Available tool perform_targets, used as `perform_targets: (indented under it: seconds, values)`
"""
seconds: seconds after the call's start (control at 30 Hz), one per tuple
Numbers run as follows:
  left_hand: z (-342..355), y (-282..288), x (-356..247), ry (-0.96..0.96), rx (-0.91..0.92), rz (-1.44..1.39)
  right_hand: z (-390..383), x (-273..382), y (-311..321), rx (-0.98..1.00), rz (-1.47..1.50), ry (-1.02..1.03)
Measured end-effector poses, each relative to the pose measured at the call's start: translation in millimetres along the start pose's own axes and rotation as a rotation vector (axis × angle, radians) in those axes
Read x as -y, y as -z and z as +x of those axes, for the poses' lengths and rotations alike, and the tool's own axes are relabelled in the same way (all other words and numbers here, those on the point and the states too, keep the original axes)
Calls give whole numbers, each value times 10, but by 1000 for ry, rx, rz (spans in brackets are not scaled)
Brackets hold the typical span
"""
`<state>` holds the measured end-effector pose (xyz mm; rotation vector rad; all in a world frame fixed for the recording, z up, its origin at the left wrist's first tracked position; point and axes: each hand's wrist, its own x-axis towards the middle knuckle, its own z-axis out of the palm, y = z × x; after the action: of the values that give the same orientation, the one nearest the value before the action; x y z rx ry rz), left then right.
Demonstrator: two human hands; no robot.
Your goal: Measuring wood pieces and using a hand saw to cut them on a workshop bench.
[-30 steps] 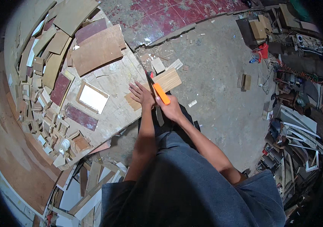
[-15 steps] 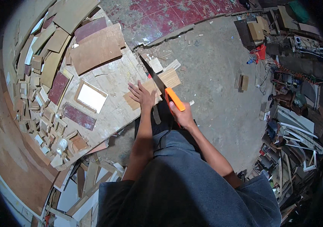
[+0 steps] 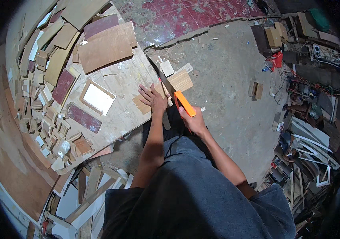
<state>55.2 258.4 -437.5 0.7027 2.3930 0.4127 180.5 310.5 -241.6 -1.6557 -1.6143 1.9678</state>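
Note:
My right hand (image 3: 193,120) is closed around the orange handle of a handsaw (image 3: 163,76). Its long dark blade points away and to the left, lying across a pale wooden board (image 3: 182,81). The board rests at the right edge of the worktable (image 3: 124,93), and one end sticks out past that edge. My left hand (image 3: 154,100) lies flat on the board just left of the blade, fingers spread. A narrow strip of wood (image 3: 166,91) shows beside the blade, near my left fingers.
A plywood sheet (image 3: 106,49), a white-faced frame (image 3: 98,98) and a maroon panel (image 3: 84,118) lie on the table. Small wood blocks (image 3: 50,115) crowd its left side. Offcuts (image 3: 166,67) sit beyond the blade. Tools, cables and scrap line the concrete floor's (image 3: 233,95) right side.
The view has shifted slightly, so table and floor sit a little to the right. The saw has shifted only slightly across the board; both hands keep their places on it and the handle.

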Motion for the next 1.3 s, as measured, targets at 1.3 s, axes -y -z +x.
perform_targets:
  seconds: [1.3]
  values:
    - [30,-48,-75,-5,-27,31,111,267,-67,48,-111,29]
